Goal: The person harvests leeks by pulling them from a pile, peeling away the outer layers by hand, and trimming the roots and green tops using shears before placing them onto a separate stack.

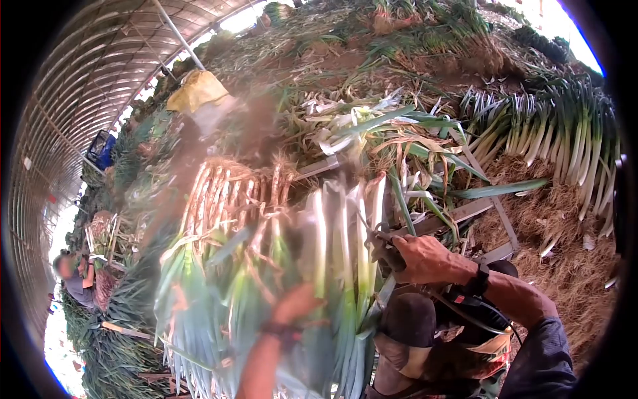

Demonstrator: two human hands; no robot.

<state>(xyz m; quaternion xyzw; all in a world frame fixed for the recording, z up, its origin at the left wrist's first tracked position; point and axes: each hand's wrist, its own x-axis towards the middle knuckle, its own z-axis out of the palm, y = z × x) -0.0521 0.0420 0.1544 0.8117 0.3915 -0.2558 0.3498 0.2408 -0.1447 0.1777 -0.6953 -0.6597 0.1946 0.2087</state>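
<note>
A row of unpeeled leeks [222, 199], brown roots up and green leaves toward me, lies in front of me on the left. To their right are a few leeks with bare white stems [345, 233]. My left hand [296, 304], smeared by motion, is over the leaves between the two groups; its fingers cannot be made out. Farther right, my right hand [432, 261] is closed around a dark metal nozzle-like tool [387, 251], whose tip points toward the white stems. A hose [472, 322] runs below that wrist.
Stripped leaves [372, 130] are heaped beyond the leeks, near a metal frame [488, 205]. White-stemmed leeks [565, 130] lie at the right above a mass of roots [545, 266]. A yellow sack [197, 91] stands at the back left. Another person [80, 282] is at far left.
</note>
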